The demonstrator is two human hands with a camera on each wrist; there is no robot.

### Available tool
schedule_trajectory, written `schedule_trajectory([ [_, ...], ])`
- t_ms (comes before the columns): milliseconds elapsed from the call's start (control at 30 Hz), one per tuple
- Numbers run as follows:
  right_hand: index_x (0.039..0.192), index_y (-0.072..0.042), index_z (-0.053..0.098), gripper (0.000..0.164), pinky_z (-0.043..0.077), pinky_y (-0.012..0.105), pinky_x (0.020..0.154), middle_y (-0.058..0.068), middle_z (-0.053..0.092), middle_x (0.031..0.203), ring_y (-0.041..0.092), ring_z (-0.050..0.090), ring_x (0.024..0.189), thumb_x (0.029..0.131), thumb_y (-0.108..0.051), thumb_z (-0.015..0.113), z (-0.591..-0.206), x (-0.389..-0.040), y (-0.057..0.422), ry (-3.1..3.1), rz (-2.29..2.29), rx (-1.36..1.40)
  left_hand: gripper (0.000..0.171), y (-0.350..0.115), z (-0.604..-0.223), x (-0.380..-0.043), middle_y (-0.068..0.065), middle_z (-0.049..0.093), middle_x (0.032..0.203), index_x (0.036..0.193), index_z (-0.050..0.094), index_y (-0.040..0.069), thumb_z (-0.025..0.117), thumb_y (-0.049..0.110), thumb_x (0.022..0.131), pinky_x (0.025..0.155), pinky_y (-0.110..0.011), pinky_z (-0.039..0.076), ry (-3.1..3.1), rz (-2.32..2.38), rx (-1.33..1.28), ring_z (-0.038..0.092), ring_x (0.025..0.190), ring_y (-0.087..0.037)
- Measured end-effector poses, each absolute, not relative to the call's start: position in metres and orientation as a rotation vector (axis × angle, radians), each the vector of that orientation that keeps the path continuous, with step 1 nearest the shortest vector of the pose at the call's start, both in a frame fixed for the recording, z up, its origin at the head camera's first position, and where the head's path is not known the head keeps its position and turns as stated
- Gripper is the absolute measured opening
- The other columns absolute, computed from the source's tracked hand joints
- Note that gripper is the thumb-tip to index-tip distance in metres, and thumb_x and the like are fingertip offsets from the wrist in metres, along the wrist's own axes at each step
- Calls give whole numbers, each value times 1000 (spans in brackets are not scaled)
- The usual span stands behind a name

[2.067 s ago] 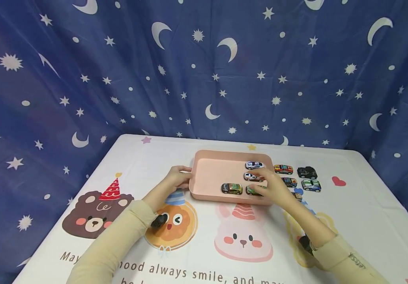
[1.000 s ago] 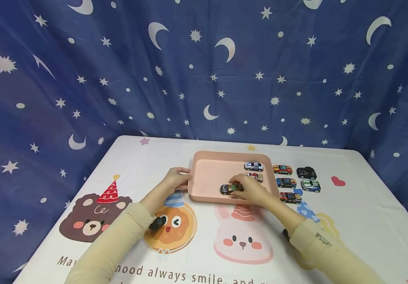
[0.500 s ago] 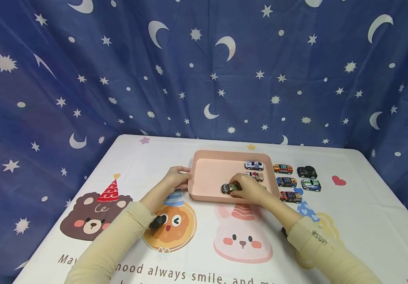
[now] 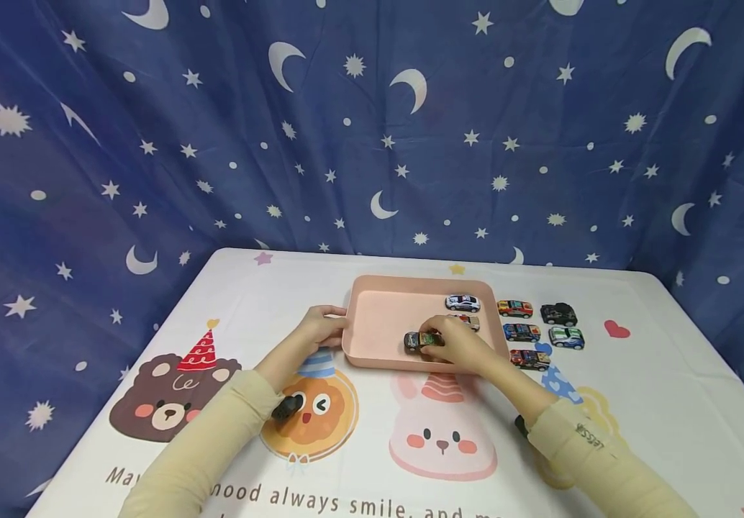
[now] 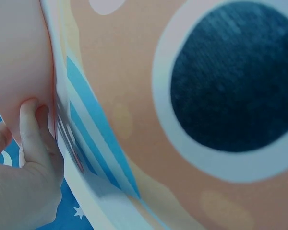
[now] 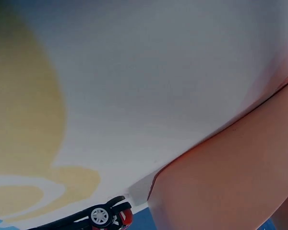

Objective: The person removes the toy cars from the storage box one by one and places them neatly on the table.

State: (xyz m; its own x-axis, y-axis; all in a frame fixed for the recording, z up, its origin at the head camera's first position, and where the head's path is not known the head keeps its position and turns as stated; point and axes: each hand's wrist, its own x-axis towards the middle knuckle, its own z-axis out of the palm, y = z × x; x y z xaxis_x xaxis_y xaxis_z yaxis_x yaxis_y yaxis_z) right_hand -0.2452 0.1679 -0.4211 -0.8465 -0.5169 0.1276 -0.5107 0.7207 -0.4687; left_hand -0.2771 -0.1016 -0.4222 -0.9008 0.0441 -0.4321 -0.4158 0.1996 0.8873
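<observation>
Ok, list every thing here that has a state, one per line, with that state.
Pink tray: flat on the table, left edge held.
Left hand: grips the tray's left rim.
Right hand: inside the tray, fingers on a toy car.
Dark toy car: upright in the tray, under the right fingers.
White toy car: upright in the tray, untouched.
Five toy cars: upright outside, right of the tray.
</observation>
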Motion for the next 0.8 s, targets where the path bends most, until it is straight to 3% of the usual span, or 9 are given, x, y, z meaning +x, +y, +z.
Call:
schedule_trajectory([
  [267,103,-1,65,26,55,37,83,9,66,98,22,62,93,79,-6,73,-421,-245,173,2959,-839,-955,39,-102,-423,-276,-16,67,103,127,53,0,59,5,90,57,-20,58,2113,1756,-353,66,69,-10],
  [533,100,-4,66,25,54,37,79,6,66,94,20,61,89,77,-6,74,-420,-243,179,3003,-853,-1014,39,-103,-423,-277,-21,65,110,129,52,0,59,6,91,57,-20,58,2115,1752,-350,66,70,-10],
  [800,102,-1,67,27,54,37,78,9,65,94,22,61,88,76,-4,74,-417,-237,189,2997,-904,-1008,40,-102,-424,-277,-16,67,102,128,51,-1,59,5,90,57,-20,58,2102,1759,-343,66,68,-9],
])
